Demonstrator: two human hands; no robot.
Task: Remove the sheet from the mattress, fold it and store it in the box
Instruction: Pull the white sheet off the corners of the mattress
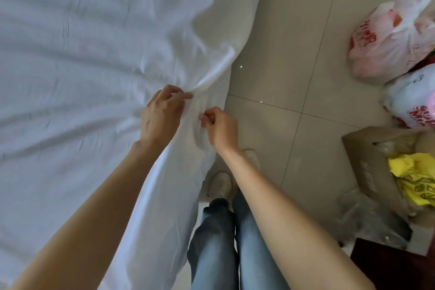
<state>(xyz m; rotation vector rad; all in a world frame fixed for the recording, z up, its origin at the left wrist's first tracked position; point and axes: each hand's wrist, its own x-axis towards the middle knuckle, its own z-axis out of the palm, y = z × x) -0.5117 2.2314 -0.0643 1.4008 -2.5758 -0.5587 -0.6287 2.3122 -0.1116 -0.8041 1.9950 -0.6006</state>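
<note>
A white sheet [82, 54] covers the mattress and fills the left of the view, with creases fanning out from one gathered point at its right edge. My left hand [162, 115] pinches that gathered fold between thumb and fingers. Just to its right, my right hand [220, 128] pinches the sheet's hanging edge with curled fingers. A brown cardboard box [367, 169] stands on the floor at the right, open, with yellow cloth and clear plastic inside.
Beige floor tiles [294, 66] lie between the bed and the box. Two stuffed plastic bags [390, 37] sit at the far right, above the box. A dark wooden piece of furniture [388, 263] is at the bottom right. My legs and white shoes stand beside the bed.
</note>
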